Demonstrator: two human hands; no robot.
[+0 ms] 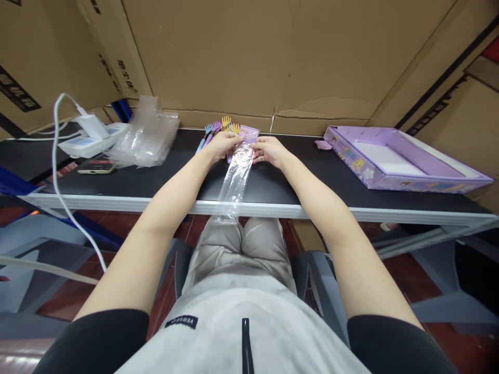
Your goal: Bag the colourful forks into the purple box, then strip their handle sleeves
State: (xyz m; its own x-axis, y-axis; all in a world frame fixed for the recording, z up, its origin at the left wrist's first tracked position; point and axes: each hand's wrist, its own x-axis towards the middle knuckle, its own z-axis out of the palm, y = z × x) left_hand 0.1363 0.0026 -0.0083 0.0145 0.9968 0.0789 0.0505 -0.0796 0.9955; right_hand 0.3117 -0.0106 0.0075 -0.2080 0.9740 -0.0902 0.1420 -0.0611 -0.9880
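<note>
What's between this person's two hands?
In the head view, a clear plastic sleeve with a small printed card at its top is between the left hand and right hand; colourful claw-tipped sticks lie partly behind the left.

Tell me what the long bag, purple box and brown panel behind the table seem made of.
Long bag: glossy clear plastic film, see-through with bright glints.
Purple box: probably smooth printed card, given its picture-covered outer walls.
Brown panel: likely matt cardboard, creased near its bottom.

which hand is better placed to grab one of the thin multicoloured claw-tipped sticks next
Probably the left hand: it is close beside the sticks, while the right hand is farther off, across the long clear plastic sleeve.
</note>
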